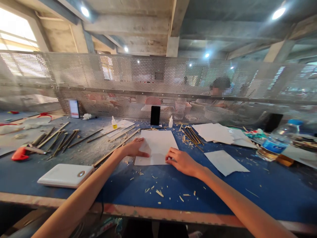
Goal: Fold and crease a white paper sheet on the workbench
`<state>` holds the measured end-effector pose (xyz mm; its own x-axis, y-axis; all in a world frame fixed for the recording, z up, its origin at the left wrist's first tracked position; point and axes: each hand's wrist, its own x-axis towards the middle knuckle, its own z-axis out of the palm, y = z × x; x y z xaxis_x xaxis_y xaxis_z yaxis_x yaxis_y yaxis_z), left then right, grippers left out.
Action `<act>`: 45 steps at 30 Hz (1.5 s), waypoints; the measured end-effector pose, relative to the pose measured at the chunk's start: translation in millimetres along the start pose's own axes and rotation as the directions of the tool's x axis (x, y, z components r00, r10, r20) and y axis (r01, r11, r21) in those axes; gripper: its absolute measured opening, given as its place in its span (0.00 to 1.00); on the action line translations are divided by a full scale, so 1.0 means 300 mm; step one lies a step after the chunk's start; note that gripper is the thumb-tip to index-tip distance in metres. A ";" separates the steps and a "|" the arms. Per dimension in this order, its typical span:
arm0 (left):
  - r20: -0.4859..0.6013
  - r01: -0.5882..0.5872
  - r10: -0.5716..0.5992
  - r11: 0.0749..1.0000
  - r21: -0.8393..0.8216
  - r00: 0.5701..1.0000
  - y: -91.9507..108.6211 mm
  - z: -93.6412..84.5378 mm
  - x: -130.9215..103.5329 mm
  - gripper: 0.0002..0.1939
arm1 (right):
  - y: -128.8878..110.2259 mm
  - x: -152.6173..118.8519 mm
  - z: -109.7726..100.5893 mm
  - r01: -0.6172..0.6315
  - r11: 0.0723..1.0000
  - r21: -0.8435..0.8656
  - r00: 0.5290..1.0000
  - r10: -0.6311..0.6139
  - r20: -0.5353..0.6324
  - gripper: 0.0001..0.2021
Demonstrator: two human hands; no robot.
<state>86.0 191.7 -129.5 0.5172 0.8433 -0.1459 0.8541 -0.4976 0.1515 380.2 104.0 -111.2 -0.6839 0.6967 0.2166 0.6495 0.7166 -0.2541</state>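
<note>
A white sheet of paper (159,142) lies flat on the blue table top in front of me. My left hand (135,148) rests on its left side, thumb stretched over the paper and apart from the other fingers. At the lower right corner, my right hand (182,160) has its fingers curled in, closed on the paper's edge. Thin wooden sticks (119,143) lie just left of the sheet, and a bundle of dark sticks (193,135) lies to its right. Wood shavings (159,193) are scattered between my arms.
A white power bank (65,175) and red-handled scissors (21,153) are at left. Two small glue bottles (114,123) and a black phone (155,115) stand behind. More paper (226,162) and a water bottle (278,142) are at right. A perforated metal screen (138,86) bounds the back.
</note>
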 end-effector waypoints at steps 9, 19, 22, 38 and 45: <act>-0.030 -0.019 0.019 1.000 0.006 0.999 0.007 -0.002 -0.008 0.58 | -0.004 0.000 0.010 -0.011 0.999 0.031 1.000 0.012 -0.022 0.07; -0.044 -0.119 0.117 0.992 -0.041 0.992 -0.031 -0.019 -0.011 0.48 | -0.002 0.000 0.009 -0.044 0.997 0.070 0.999 0.044 -0.001 0.09; -0.006 -0.090 0.090 0.994 -0.062 0.996 -0.020 -0.030 -0.024 0.51 | -0.004 0.000 0.008 -0.046 0.996 0.073 0.999 0.046 0.001 0.09; 0.040 -0.089 0.093 0.992 -0.092 0.995 -0.055 -0.050 -0.032 0.54 | 0.003 0.003 0.020 -0.056 0.995 0.077 0.998 0.058 -0.023 0.08; 0.033 -0.077 0.080 0.992 -0.097 0.996 -0.063 -0.035 -0.021 0.54 | 0.028 0.000 0.001 -0.103 0.995 -0.001 0.993 0.103 -0.055 0.07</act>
<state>66.0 197.8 -121.2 0.5857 0.7934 -0.1657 0.8025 -0.5390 0.2559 385.3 109.9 -113.7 -0.5945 0.7673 0.2406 0.7167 0.6412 -0.2740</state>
